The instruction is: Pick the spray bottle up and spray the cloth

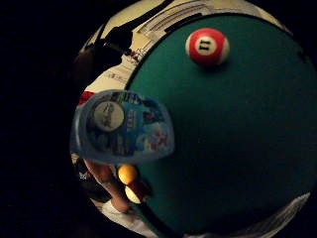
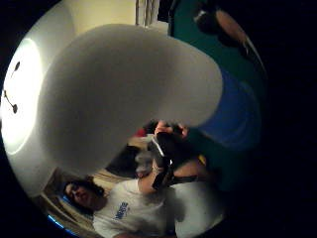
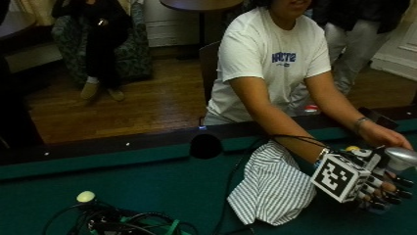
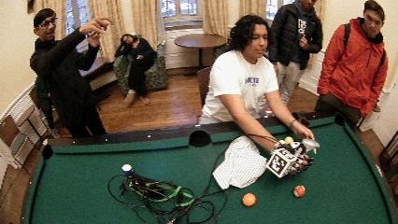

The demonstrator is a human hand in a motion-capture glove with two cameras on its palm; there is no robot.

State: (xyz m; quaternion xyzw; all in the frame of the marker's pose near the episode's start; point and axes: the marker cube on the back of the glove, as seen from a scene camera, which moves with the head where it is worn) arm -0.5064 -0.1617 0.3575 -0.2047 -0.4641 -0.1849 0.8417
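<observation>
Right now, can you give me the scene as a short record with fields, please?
surface: green felt pool table
right hand: black gloved hand, grips spray bottle
bottle: blue-labelled plastic spray bottle, grey head, held above the felt
cloth: white striped cloth, crumpled on the felt beside the hand
balls: orange ball; red-striped ball

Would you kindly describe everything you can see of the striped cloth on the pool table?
The striped cloth is white with thin dark stripes, seemingly woven fabric. It lies loosely crumpled and folded on the green felt, not spread flat, running from near the rail by the side pocket out toward the table's middle. The person's right forearm crosses above its upper part; contact is unclear. The gloved right hand, holding the spray bottle, sits just beside it. A dark cable runs along its edge.
</observation>
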